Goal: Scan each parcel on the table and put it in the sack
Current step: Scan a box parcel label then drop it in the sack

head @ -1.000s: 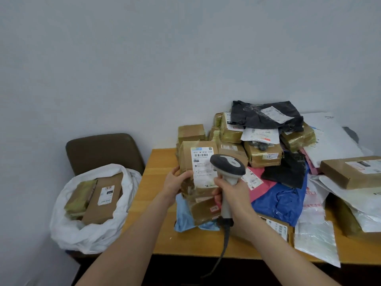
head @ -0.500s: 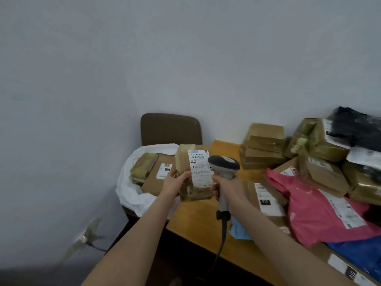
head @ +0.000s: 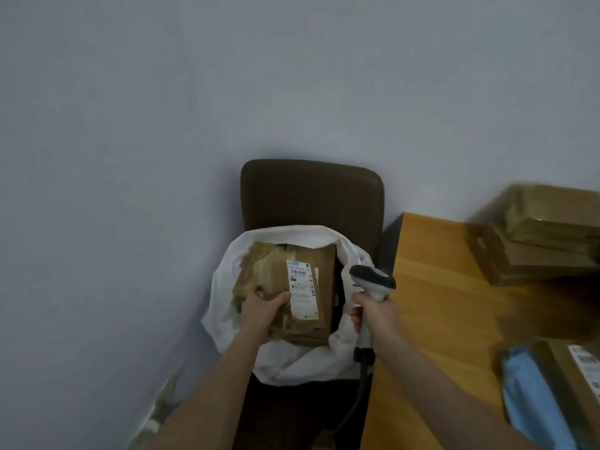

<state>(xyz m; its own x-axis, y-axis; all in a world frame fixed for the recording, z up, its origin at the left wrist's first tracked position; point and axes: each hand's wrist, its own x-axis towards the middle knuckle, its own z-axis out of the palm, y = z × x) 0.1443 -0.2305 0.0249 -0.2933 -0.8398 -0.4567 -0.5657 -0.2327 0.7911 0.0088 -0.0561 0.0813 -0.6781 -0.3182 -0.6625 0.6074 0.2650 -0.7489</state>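
Observation:
A brown cardboard parcel (head: 323,280) with a white label is in my left hand (head: 263,308), held in the open mouth of the white sack (head: 292,362). The sack sits on a dark brown chair (head: 311,193) left of the table. Another taped parcel (head: 256,259) shows inside the sack, behind the held one. My right hand (head: 373,315) grips a grey handheld scanner (head: 373,279) at the sack's right rim, its cable hanging down. Whether its fingers also touch the sack's edge I cannot tell.
The wooden table (head: 438,303) fills the right side. A stack of brown boxes (head: 545,235) stands at its far right. A blue mailer (head: 532,394) and a labelled box (head: 574,368) lie at the near right. A grey wall is behind the chair.
My view has swung left from the table to the sack. My left hand has carried the parcel from in front of the scanner down into the sack's mouth. The scanner came along beside it.

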